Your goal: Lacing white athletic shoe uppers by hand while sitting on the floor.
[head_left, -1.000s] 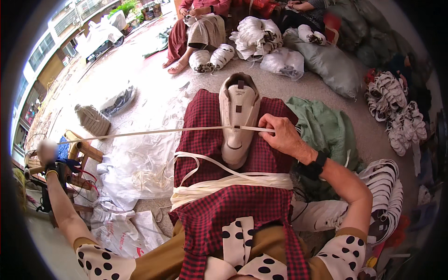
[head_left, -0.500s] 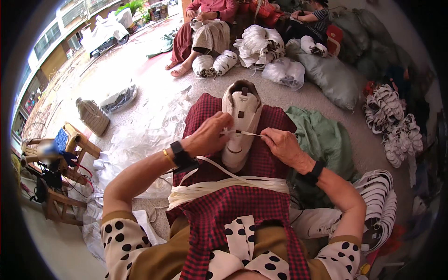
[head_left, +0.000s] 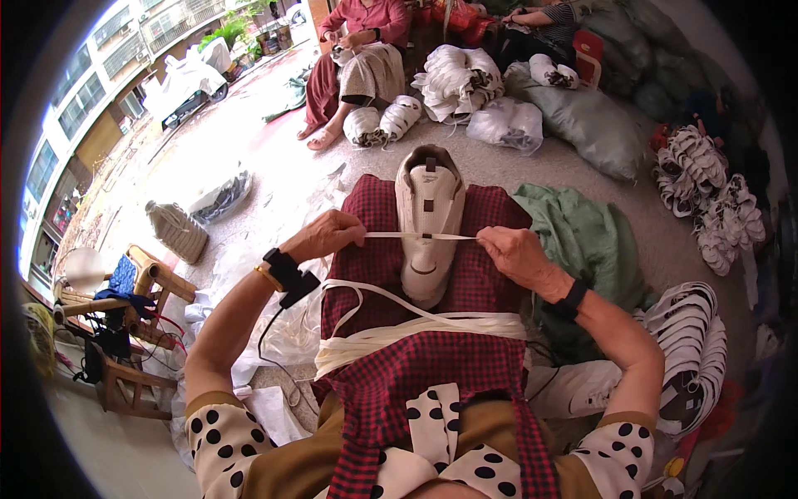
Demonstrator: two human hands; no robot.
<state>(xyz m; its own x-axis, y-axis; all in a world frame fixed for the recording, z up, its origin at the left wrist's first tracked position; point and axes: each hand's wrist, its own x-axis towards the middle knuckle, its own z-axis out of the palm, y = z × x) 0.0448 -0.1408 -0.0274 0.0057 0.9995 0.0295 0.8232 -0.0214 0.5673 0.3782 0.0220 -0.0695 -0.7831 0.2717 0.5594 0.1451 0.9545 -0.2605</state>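
A cream shoe (head_left: 426, 270) lies on my lap over a red-and-black checked apron (head_left: 366, 212), its collar opening pointing away from me. One flat white shoelace (head_left: 386, 235) runs straight across the shoe, passing through a dark loop on its tongue area. To the left of the shoe, my left hand (head_left: 327, 235) pinches one end section of that lace. My right hand (head_left: 524, 259) pinches it on the other side, just off the shoe's right edge. Nearer to me, a bundle of loose cream laces (head_left: 428, 328) stretches across the apron.
Green cloth (head_left: 582, 241) lies at my right, above stacked white shoes (head_left: 686, 349). On the left stand a bamboo chair (head_left: 154, 283) and a wrapped bundle (head_left: 176, 231). Ahead, two people sit near white shoe bundles (head_left: 457, 81) and a grey sack (head_left: 586, 125). Clear plastic sheeting (head_left: 241, 291) covers floor at left.
My left hand has moved left, away from the shoe, and the lace now spans taut across it. My right hand has shifted slightly right. The whole view has turned a little.
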